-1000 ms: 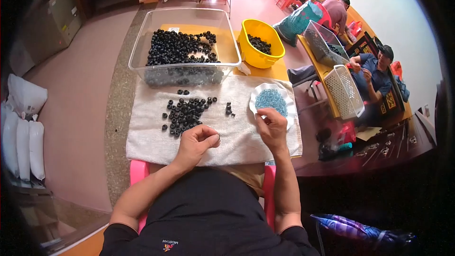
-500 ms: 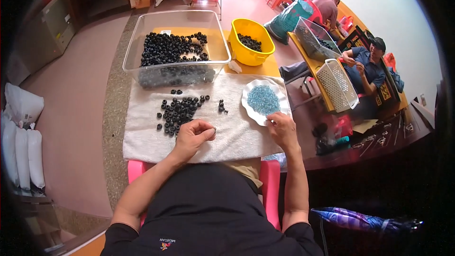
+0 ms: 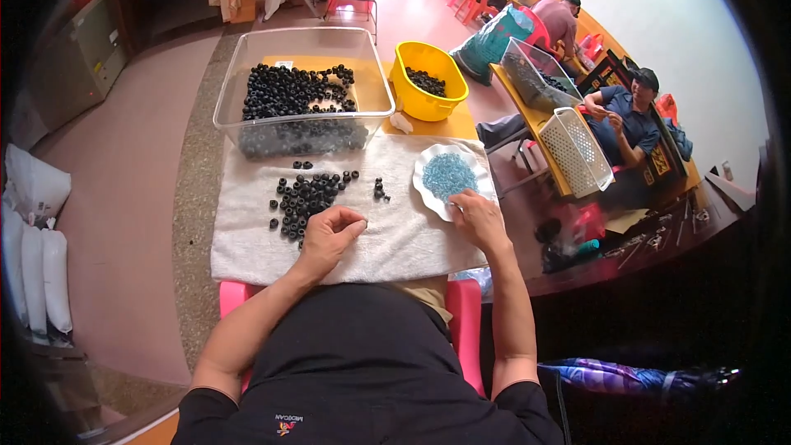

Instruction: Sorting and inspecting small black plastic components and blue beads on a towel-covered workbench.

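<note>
My left hand [image 3: 331, 241] is closed in a pinch over the white towel [image 3: 247, 255], thumb against forefinger. Something tiny sits at its fingertips, too small to name. Just beyond that hand lies a loose pile of black round beads [image 3: 310, 199] with holes. A few smaller dark pieces [image 3: 379, 189] lie apart, between the pile and a white scalloped plate [image 3: 422, 189]. Small clear blue beads [image 3: 449, 175] cover the plate's middle. At the plate's near right edge, my right hand [image 3: 482, 221] has its fingertips drawn together by the blue beads; what they hold is hidden.
Behind the towel stand a clear plastic bin [image 3: 305, 128] of black beads and a yellow tub [image 3: 428, 105] with dark pieces. Right of me, a person [image 3: 630, 119] sits by a white perforated basket [image 3: 577, 152]. A folded purple umbrella [image 3: 610, 375] lies at lower right.
My right hand has moved a little inward over the plate, its fingertips now nearer the blue beads. My left hand keeps its pinch. The whole view has shifted slightly.
</note>
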### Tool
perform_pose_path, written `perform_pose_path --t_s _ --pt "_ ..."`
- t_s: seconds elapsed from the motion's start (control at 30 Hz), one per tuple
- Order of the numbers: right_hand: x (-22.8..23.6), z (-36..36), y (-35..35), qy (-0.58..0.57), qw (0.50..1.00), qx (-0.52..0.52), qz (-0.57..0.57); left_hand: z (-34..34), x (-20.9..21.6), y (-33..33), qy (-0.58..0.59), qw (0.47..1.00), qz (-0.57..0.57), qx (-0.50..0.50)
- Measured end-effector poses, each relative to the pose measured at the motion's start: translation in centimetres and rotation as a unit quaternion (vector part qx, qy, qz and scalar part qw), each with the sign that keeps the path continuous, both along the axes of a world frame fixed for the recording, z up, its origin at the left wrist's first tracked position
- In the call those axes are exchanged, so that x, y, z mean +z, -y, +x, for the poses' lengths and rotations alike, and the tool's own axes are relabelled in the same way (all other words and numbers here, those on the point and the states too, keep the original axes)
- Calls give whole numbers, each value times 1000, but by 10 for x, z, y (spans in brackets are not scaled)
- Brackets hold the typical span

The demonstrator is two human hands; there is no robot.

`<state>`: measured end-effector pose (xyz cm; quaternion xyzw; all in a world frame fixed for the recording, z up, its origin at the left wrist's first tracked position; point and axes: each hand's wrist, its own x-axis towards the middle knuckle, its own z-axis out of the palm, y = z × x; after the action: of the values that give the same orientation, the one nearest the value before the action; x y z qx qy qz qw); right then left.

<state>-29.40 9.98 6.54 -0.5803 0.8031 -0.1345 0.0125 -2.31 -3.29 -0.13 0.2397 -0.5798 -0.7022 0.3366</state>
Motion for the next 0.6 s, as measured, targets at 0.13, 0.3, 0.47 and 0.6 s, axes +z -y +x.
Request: perform_pose_path --t_s 0.13,0.3,0.47,0.6 --pt "-7 -8 3 -30 999 14 15 -2 2 0 -2 1000 -13 4" --pt "-11 -7 9 -17 1000 18 7 -4 -2 2 -4 1000 -20 6" --pt "-13 -5 14 -4 1000 -1 6 -4 -2 0 1 1000 -17 -1" --pt "-15 -7 16 -10 1000 18 -2 -3 1 -1 -4 1000 -22 1"
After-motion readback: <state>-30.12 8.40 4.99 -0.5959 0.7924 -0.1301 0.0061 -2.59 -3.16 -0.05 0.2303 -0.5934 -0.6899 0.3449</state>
